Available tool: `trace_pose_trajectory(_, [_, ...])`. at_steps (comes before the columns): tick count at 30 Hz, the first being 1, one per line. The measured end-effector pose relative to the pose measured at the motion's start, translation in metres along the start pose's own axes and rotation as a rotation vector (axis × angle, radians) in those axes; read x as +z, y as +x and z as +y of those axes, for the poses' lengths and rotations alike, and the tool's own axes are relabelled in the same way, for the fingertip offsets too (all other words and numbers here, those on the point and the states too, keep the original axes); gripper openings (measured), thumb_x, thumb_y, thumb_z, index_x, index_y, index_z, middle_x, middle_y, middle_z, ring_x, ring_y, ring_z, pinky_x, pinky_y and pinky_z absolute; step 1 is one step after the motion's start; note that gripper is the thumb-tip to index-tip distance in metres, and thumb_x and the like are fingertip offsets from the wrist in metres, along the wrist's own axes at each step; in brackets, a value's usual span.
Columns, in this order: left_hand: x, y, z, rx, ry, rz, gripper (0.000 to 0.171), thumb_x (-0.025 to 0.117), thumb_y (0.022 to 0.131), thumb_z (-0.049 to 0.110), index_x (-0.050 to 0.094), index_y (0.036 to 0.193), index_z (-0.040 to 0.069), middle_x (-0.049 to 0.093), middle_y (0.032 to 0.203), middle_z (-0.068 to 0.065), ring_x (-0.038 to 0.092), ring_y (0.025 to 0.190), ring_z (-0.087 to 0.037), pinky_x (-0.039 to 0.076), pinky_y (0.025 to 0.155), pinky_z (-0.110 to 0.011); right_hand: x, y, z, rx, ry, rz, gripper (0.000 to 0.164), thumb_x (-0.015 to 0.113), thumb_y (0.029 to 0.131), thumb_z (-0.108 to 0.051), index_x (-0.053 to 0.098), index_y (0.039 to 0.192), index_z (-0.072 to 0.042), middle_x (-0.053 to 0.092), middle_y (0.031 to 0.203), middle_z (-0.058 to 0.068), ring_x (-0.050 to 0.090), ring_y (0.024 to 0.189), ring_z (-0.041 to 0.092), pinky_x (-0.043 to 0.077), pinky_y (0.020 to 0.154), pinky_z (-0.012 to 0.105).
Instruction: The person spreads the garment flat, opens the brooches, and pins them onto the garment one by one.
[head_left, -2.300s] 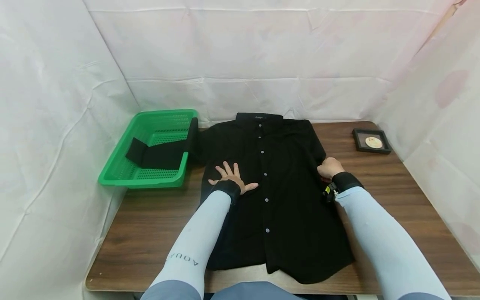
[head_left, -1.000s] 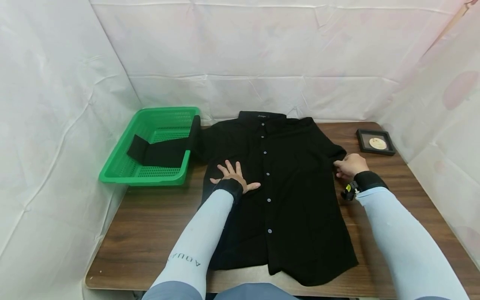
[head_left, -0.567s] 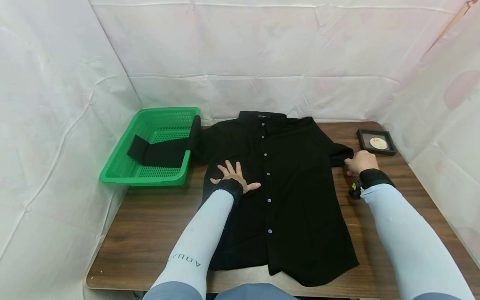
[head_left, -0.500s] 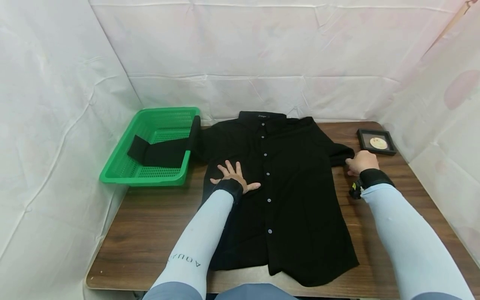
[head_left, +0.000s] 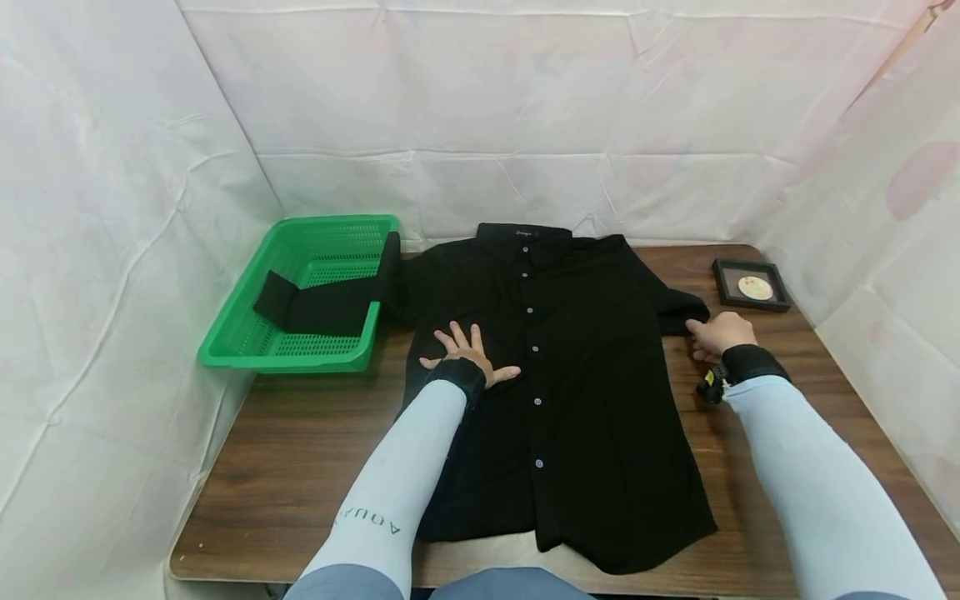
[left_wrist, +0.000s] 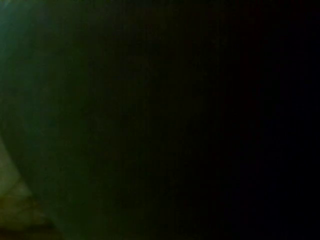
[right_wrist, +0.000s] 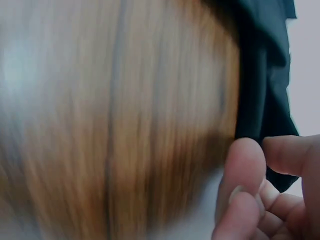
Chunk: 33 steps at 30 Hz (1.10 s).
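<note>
One black button-up shirt (head_left: 555, 375) lies flat and face up on the wooden table (head_left: 300, 450), collar toward the back wall, its hem at the near edge. The left hand (head_left: 467, 354) presses down on the shirt's chest with fingers straight and spread apart — the left wrist view is almost wholly dark. The right hand (head_left: 718, 335) sits at the end of the right sleeve (head_left: 678, 310); in the right wrist view its fingers (right_wrist: 247, 165) are curled beside the cloth's edge, though whether they pinch it cannot be told. The other sleeve drapes over the rim of a green basket (head_left: 247, 329) — to the left. A small black frame (head_left: 751, 285) rests at the table's far right corner.
</note>
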<state>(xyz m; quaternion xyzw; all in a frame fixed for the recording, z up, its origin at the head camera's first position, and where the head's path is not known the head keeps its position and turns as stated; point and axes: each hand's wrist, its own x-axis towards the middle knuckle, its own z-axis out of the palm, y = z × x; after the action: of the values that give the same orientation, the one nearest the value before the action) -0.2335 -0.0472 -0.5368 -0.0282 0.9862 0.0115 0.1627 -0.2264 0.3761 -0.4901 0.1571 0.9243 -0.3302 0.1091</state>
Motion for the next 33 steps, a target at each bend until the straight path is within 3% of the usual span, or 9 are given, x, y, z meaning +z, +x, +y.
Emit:
trace_pose_trajectory(6, [-0.003,-0.001,-0.002,0.003,-0.013,0.006,0.129,0.033,0.055,0.1,-0.003,0.155,0.027,-0.012,0.159,-0.017,-0.003,0.141,-0.05,0.018,0.093,-0.08,0.01,-0.001,-0.017,0.021,0.12,-0.198,0.05,0.046,0.099,-0.039,0.064,0.105,0.007,0.067,0.071,0.003,0.066,0.062,0.014,0.055,0.061,0.032])
trace_pose_trajectory(16, [-0.002,0.001,-0.003,0.006,0.004,0.0,0.129,0.031,0.055,0.1,-0.004,0.155,0.027,-0.012,0.159,-0.018,-0.003,0.141,-0.051,0.019,0.093,-0.08,0.026,-0.006,-0.045,0.006,0.186,-0.308,0.044,0.047,0.101,-0.036,0.065,0.095,0.004,0.064,0.07,0.003,0.063,0.062,0.012,0.053,0.061,0.029])
trace_pose_trajectory(21, [-0.001,0.002,-0.002,0.0,0.007,0.004,0.129,0.031,0.056,0.1,-0.004,0.155,0.027,-0.012,0.159,-0.017,-0.003,0.141,-0.051,0.019,0.092,-0.08,0.033,-0.008,-0.054,0.031,0.263,-0.338,0.039,0.042,0.103,-0.03,0.06,0.1,0.004,0.062,0.069,0.001,0.061,0.061,0.01,0.051,0.061,0.027])
trace_pose_trajectory(27, [-0.002,-0.001,-0.001,0.004,0.015,-0.002,0.128,0.032,0.057,0.1,-0.004,0.155,0.026,-0.011,0.159,-0.018,-0.002,0.14,-0.052,0.02,0.092,-0.08,0.038,-0.008,-0.054,0.076,0.327,-0.306,0.035,0.037,0.104,-0.023,0.05,0.111,0.009,0.06,0.068,0.001,0.059,0.058,0.009,0.05,0.058,0.026])
trace_pose_trajectory(33, [-0.004,-0.004,0.001,0.003,0.016,-0.012,0.128,0.033,0.057,0.099,-0.004,0.155,0.027,-0.012,0.159,-0.018,-0.002,0.14,-0.051,0.021,0.093,-0.079,0.038,-0.005,-0.049,0.059,0.282,-0.248,0.036,0.041,0.102,-0.026,0.059,0.099,0.004,0.061,0.065,0.001,0.059,0.056,0.009,0.05,0.057,0.026])
